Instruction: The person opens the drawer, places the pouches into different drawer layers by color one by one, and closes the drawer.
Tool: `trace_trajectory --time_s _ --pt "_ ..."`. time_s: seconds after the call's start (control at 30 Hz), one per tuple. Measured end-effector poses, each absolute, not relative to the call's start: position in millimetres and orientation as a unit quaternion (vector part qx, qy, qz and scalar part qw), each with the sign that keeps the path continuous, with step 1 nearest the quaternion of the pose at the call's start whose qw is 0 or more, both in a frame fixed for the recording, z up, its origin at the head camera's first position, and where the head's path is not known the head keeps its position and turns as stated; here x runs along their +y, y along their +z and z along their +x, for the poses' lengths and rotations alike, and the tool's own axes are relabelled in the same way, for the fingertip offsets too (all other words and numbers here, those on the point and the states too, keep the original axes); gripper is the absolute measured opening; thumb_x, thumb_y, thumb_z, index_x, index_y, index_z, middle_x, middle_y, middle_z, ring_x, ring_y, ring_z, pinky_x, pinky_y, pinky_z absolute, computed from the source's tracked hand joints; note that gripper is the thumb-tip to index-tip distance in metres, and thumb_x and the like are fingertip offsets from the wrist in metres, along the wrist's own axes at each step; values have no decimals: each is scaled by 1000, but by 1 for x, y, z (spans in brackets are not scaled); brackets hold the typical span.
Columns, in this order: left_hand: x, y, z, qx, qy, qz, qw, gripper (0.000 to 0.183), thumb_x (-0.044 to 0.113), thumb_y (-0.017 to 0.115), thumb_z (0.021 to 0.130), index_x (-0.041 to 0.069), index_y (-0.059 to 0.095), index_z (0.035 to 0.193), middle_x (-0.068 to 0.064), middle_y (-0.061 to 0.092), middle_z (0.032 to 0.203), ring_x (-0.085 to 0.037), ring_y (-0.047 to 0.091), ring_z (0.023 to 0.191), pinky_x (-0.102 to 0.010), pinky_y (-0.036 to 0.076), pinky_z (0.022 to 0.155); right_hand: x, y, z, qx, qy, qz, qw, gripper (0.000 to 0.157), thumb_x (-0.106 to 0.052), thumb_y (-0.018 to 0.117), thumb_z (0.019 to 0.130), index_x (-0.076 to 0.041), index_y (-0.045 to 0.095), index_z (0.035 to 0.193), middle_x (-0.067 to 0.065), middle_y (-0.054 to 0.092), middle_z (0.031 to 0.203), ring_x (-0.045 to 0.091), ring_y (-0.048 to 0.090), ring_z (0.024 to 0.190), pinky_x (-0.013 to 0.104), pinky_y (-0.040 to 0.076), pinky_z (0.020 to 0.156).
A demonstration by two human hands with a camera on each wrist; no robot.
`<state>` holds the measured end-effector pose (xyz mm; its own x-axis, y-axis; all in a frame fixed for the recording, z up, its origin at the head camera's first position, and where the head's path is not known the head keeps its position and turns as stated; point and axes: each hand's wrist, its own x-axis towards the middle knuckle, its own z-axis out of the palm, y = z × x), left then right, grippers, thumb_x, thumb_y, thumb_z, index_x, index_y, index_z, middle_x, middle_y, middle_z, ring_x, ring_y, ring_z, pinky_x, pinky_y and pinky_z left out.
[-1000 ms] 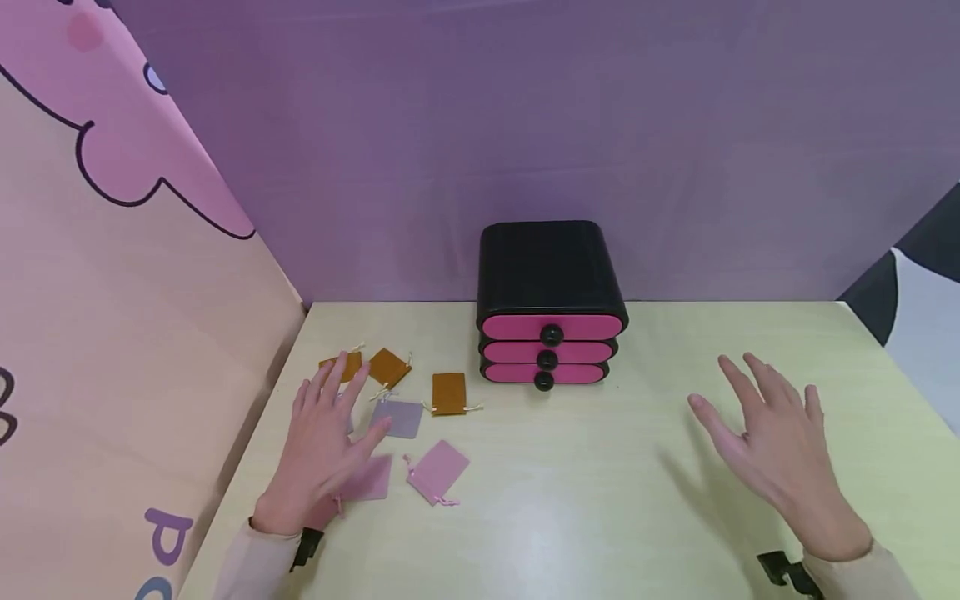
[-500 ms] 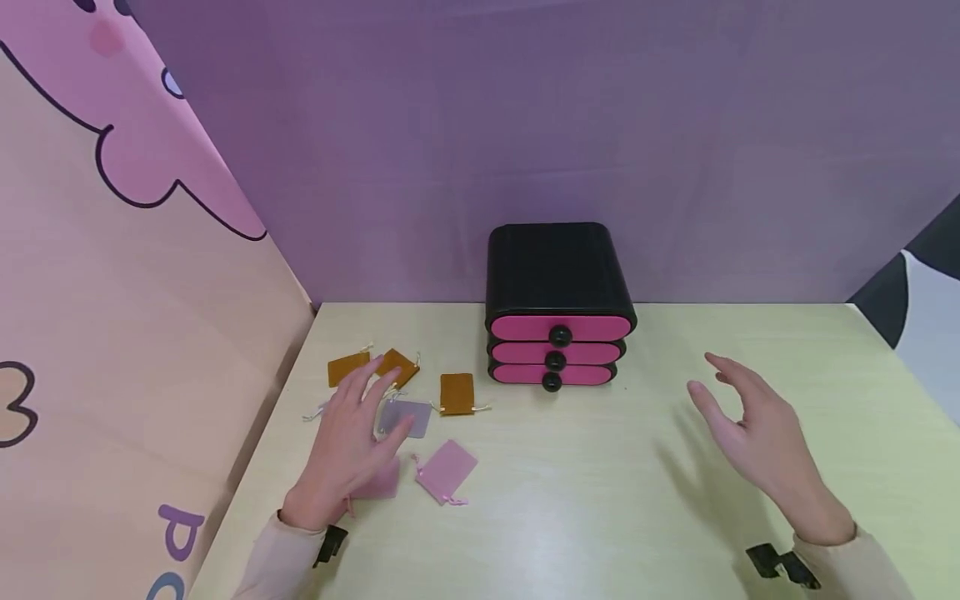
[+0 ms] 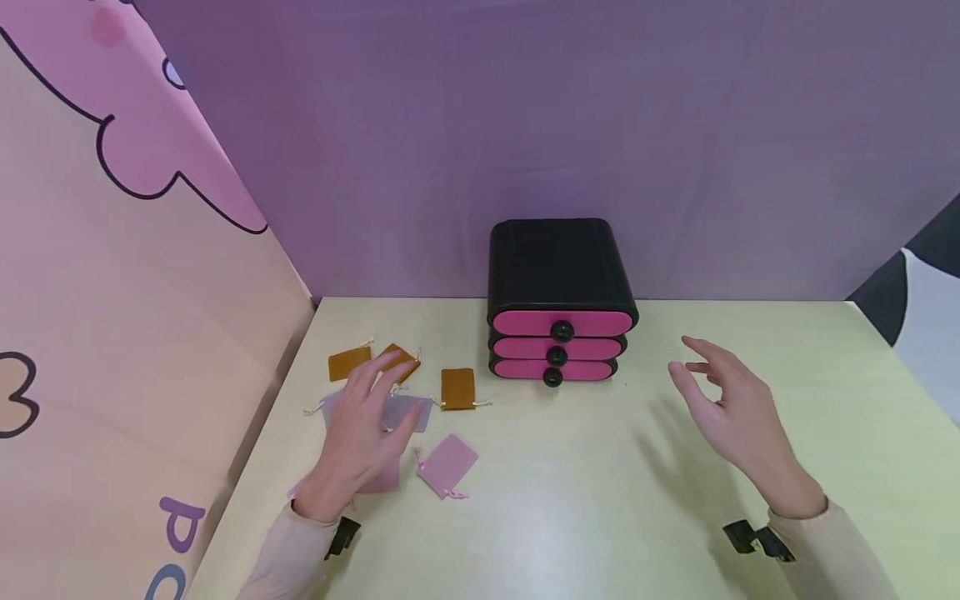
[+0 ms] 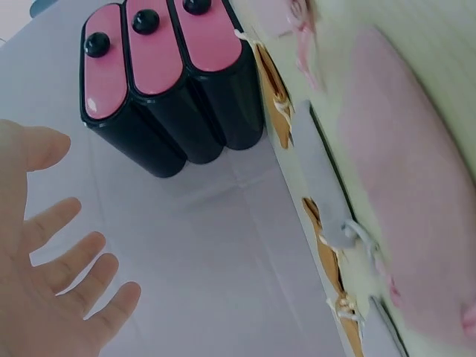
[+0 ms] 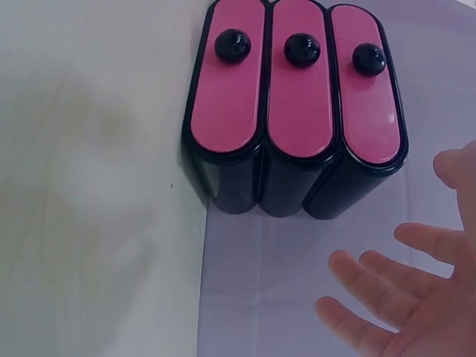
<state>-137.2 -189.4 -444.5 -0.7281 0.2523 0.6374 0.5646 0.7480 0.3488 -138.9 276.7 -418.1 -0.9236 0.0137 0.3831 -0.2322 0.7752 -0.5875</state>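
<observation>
My left hand (image 3: 362,437) hovers over the small drawstring pouches at the left of the table, fingers spread and holding nothing. Under and around it lie a grey pouch (image 3: 412,412), a pink pouch (image 3: 447,463) and brown pouches, one brown pouch (image 3: 457,389) standing apart to the right. Part of another pink pouch (image 3: 384,477) is hidden by the hand. My right hand (image 3: 738,417) is raised above the table's right side, fingers loosely bent and nothing in them. Between the hands, farther back, stands a black drawer box (image 3: 561,265) with three pink drawer fronts, all pushed in.
The pale table (image 3: 570,500) meets a purple cloth backdrop (image 3: 450,150) just behind the drawer box. A printed panel (image 3: 135,317) rises along the left edge. Round black knobs stick out from the drawer fronts, the top knob (image 3: 562,331) among them.
My right hand has moved left, toward the drawer box, and its fingers have bent a little more. My left hand has shifted slightly right over the pouches. The view has tilted slightly.
</observation>
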Motion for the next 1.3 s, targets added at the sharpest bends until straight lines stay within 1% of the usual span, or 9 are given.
trace_trajectory --time_s 0.1,0.2,0.37,0.63,0.9,1.17,1.2,1.27,1.3 --pt "-183 -445 -139 -885 -279 -235 290 51 22 77 90 9 67 138 -16 62 147 -37 56 136 -54 54 100 273 -416 -141 -919 344 66 181 52 -34 66 106 -16 57 154 14 61 153 -32 47 103 4 39 89" --pt "-177 -443 -138 -886 -291 -231 278 50 22 77 90 9 68 138 -15 62 147 -35 56 136 -55 54 101 269 -413 -142 -917 352 67 176 51 -35 65 107 -17 57 154 13 61 153 -34 45 103 4 40 88" --pt "-167 -441 -137 -893 -304 -223 247 51 25 77 92 12 67 141 -10 60 151 -32 56 139 -55 51 109 263 -410 -147 -912 365 68 175 50 -35 63 107 -15 58 153 13 61 153 -33 46 103 2 42 88" --pt "-155 -439 -135 -905 -313 -209 197 51 30 74 97 16 64 145 -6 60 151 -29 57 139 -53 53 109 254 -407 -155 -898 395 72 180 48 -32 62 108 -13 59 152 14 64 149 -30 49 104 0 42 88" --pt "-143 -436 -138 -904 -301 -223 206 51 29 75 97 14 65 144 -6 63 147 -29 61 135 -51 56 105 246 -400 -161 -892 408 55 186 51 -34 60 109 -15 53 157 13 60 154 -28 48 105 2 42 88" --pt "-127 -432 -138 -909 -290 -230 195 49 31 74 97 15 65 142 -5 68 143 -26 66 130 -46 58 102 236 -397 -170 -886 424 48 183 50 -39 57 110 -17 56 155 10 63 152 -28 49 102 1 41 87" --pt "-126 -433 -138 -909 -286 -230 196 49 32 74 97 15 66 142 -5 68 142 -26 67 130 -45 59 102 235 -397 -172 -886 424 46 181 50 -40 56 110 -17 56 155 10 63 152 -27 50 102 1 41 87" --pt "-122 -434 -139 -908 -286 -232 198 49 32 75 97 14 66 142 -5 68 141 -25 67 129 -43 59 101 233 -396 -174 -886 427 41 178 51 -42 56 110 -17 56 155 10 62 153 -13 62 108 1 41 86" --pt "-121 -435 -139 -908 -287 -232 199 49 32 75 97 14 66 141 -4 68 141 -25 68 128 -42 59 100 232 -396 -175 -885 429 38 178 51 -42 55 110 -16 56 154 10 62 153 -11 62 108 2 41 86"
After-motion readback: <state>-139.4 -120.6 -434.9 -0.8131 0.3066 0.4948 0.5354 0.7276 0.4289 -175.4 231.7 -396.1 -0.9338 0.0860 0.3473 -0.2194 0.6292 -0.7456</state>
